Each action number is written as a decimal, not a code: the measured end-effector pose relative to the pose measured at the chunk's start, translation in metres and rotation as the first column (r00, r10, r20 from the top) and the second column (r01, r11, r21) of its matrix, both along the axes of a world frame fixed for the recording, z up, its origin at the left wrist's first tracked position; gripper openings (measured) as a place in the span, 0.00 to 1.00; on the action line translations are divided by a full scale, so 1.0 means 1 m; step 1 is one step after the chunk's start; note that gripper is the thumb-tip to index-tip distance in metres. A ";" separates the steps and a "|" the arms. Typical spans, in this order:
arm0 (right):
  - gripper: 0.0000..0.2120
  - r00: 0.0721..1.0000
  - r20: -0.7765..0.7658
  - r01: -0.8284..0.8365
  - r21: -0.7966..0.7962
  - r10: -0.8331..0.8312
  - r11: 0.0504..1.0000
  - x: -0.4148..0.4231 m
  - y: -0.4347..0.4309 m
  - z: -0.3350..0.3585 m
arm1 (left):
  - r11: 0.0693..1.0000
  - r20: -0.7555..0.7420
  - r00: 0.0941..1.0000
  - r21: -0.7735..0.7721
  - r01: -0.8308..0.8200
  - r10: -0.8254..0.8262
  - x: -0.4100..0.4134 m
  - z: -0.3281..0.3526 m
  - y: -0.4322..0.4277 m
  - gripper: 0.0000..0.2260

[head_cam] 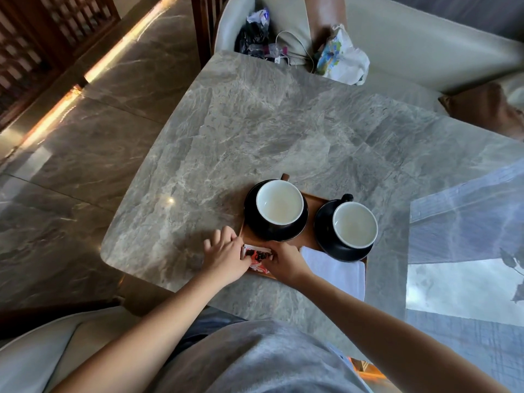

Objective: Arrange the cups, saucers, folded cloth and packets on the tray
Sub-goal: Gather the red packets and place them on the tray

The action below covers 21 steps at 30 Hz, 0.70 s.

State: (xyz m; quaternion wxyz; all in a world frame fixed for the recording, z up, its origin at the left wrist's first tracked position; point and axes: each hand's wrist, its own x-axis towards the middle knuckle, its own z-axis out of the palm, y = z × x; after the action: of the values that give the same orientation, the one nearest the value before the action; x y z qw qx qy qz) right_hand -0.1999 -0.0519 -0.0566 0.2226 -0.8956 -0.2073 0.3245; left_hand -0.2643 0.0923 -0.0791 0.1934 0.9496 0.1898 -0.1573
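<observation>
A brown wooden tray [312, 207] lies on the marble table. Two black cups with white insides stand on black saucers on it: the left cup [279, 205] on the left saucer [252, 222], the right cup [354, 224] on the right saucer [323, 225]. A white folded cloth [334, 268] lies on the tray's near right part. Red, white and black packets [256, 255] sit at the tray's near left corner. My left hand [224, 258] and my right hand [285, 260] both pinch the packets from either side.
The grey marble table [255, 123] stretches far ahead and left of the tray. A cream armchair [397, 38] beyond the table holds plastic bags, a cable and small items. Bright window reflections cover the table's right side. Marble floor lies to the left.
</observation>
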 end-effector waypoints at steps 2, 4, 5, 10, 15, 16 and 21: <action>0.16 1.000 -0.008 -0.002 -0.008 0.002 1.000 -0.001 -0.001 -0.002 | 0.999 0.080 0.997 0.025 0.021 -0.023 -0.003 -0.001 -0.002 0.14; 0.17 1.000 -0.014 0.002 0.002 -0.002 1.000 -0.001 0.000 -0.002 | 0.997 0.161 0.985 0.051 0.057 -0.064 -0.004 0.000 -0.002 0.18; 0.18 1.000 -0.013 0.003 0.020 -0.003 1.000 -0.001 0.001 -0.001 | 0.994 0.188 0.977 0.064 0.089 -0.100 -0.004 0.001 -0.003 0.18; 0.19 1.000 -0.003 0.006 0.088 -0.005 0.996 -0.006 -0.001 -0.001 | 0.980 0.194 0.962 0.073 0.183 -0.194 -0.004 -0.001 -0.004 0.13; 0.18 1.000 -0.008 0.030 0.103 -0.029 0.994 -0.005 -0.005 -0.001 | 0.973 0.166 0.959 0.075 0.219 -0.229 -0.006 0.002 -0.007 0.14; 0.18 0.999 -0.022 0.039 0.109 -0.037 0.993 -0.005 -0.005 -0.001 | 0.972 0.162 0.959 0.078 0.223 -0.233 -0.006 0.002 -0.008 0.14; 0.20 0.974 -0.174 0.171 0.146 -0.145 0.974 -0.006 -0.007 0.009 | 0.971 0.139 0.964 0.108 0.212 -0.226 -0.003 0.004 -0.009 0.13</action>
State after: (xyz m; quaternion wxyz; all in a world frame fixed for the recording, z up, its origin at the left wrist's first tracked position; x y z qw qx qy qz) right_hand -0.2057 -0.0589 -0.0473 0.3352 -0.8591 -0.1417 0.3599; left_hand -0.2676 0.0832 -0.0755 0.1444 0.9818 0.0756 -0.0970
